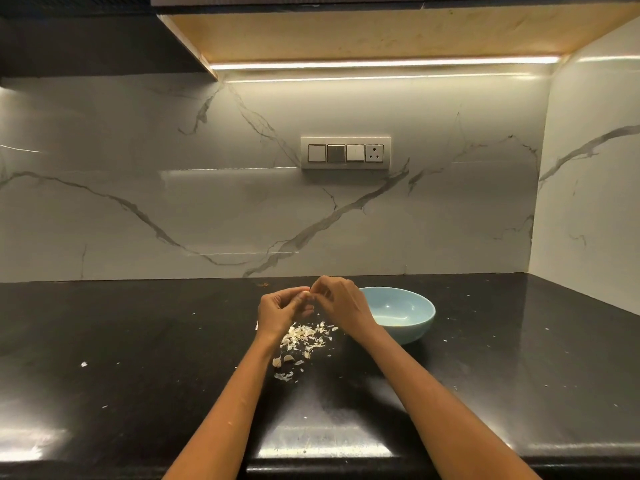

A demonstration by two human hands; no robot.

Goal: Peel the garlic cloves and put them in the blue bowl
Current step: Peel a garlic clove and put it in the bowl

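Garlic clove (306, 293) is tiny, light and slick, pinched between your left hand (281, 310) and right hand (337, 299), mid-table beside the blue bowl (412, 320). Grip its ends and go easy on that papery skin.

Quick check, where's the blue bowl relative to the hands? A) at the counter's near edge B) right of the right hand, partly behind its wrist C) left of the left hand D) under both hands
B: the blue bowl sits on the counter just right of the right hand, whose wrist overlaps the bowl's left rim; the peel pile lies below both hands.
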